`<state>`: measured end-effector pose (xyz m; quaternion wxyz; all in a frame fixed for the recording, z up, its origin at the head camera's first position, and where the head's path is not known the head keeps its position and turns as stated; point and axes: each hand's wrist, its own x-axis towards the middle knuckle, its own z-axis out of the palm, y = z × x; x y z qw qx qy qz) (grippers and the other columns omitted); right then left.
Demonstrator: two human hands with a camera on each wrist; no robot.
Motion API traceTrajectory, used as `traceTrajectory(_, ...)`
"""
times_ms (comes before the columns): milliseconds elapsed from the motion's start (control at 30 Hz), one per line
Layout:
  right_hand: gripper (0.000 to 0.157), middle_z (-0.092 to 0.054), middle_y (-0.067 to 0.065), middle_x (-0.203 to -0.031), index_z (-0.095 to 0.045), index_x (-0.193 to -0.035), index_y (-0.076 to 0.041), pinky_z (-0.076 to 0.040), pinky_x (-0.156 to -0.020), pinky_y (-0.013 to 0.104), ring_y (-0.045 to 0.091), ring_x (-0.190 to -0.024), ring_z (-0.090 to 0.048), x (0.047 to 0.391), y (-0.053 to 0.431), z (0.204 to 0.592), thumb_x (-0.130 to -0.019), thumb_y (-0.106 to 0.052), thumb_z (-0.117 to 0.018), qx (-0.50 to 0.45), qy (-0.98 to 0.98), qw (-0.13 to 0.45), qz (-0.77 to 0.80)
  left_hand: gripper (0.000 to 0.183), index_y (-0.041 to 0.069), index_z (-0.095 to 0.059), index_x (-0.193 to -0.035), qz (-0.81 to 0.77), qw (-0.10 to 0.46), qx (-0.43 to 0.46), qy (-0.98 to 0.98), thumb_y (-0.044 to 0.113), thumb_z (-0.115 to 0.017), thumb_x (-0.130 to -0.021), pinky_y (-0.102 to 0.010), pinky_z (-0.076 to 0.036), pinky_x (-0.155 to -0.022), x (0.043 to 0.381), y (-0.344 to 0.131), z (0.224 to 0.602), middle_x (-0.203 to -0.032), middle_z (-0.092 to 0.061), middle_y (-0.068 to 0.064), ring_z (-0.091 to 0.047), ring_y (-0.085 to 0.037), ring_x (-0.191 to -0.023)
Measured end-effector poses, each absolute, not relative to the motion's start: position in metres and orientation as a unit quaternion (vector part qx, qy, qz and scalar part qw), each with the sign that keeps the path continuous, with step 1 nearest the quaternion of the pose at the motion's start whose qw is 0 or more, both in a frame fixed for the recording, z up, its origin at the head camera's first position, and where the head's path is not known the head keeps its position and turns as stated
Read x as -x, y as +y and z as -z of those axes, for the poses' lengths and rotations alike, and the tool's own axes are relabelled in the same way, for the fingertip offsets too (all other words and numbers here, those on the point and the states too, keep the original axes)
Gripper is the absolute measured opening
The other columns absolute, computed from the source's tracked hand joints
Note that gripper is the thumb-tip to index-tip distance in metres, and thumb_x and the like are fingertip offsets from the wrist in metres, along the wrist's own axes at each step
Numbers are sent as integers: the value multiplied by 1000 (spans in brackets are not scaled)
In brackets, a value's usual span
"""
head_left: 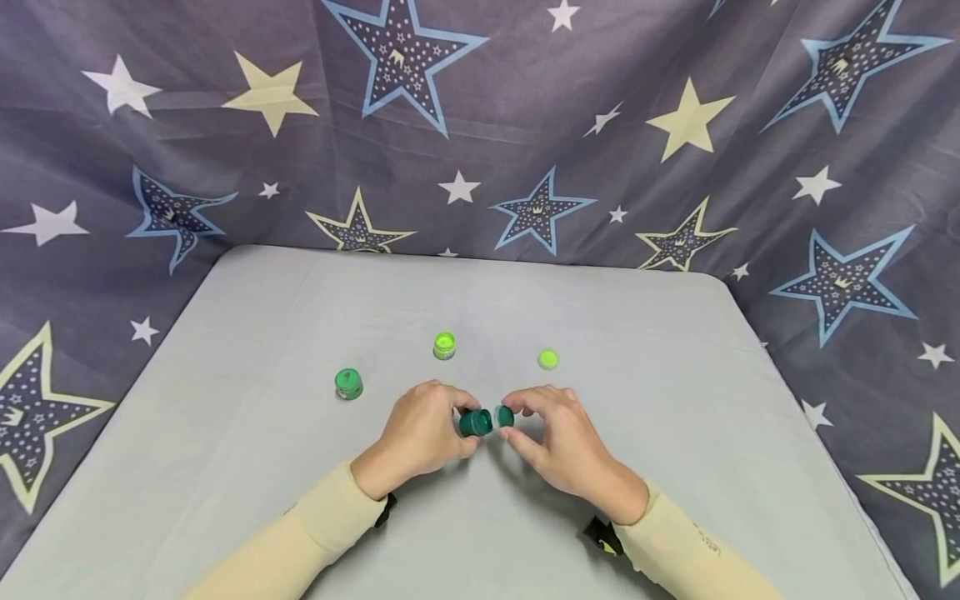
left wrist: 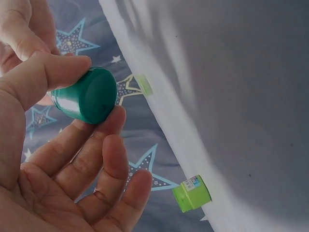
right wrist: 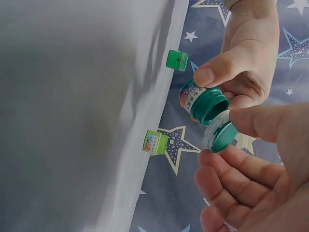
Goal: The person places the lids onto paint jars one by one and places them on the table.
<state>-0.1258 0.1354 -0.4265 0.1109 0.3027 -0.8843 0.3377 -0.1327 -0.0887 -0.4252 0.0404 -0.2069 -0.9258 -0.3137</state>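
Note:
My left hand (head_left: 427, 427) grips a small dark green paint jar (head_left: 476, 423) between thumb and fingers, tilted so its mouth faces right. In the right wrist view the jar (right wrist: 205, 102) shows a printed label and an uncovered threaded neck. My right hand (head_left: 558, 433) pinches the jar's lid (head_left: 505, 416) between thumb and fingertips. The lid (right wrist: 220, 133) is right at the jar's mouth, turned at an angle to it. From the left wrist view, the green base of the jar (left wrist: 99, 95) shows between thumb and fingers.
A light green jar (head_left: 444, 346) stands uncovered beyond my hands, its lid (head_left: 548, 359) lying to its right. Farther left is a mid-green jar (head_left: 348, 383) with its lid on. All rest on a pale cloth-covered table (head_left: 300, 317); a star-patterned curtain (head_left: 480, 142) hangs behind.

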Motion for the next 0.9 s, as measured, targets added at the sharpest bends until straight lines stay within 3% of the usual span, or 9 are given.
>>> traceTrajectory(467, 27, -73, -4, -101, -73, -110, -12, -43, -83, 36, 19, -91, -67, 124, 130, 429, -86, -17, -85, -311, -878, 104, -348, 25, 20, -82, -89, 309, 58, 228, -921, 14, -91, -66, -28, -46, -66, 131, -88, 426, -83, -73, 13, -53, -6, -72)
traceTrajectory(900, 28, -74, -4, -103, -73, -111, -11, -44, -82, 35, 20, -92, -67, 122, 125, 431, -86, -16, -84, -322, -873, 93, -353, 29, 16, -83, -95, 305, 52, 230, -923, 15, -92, -67, -30, -48, -68, 129, -87, 426, -90, -76, 8, -58, -9, -77)
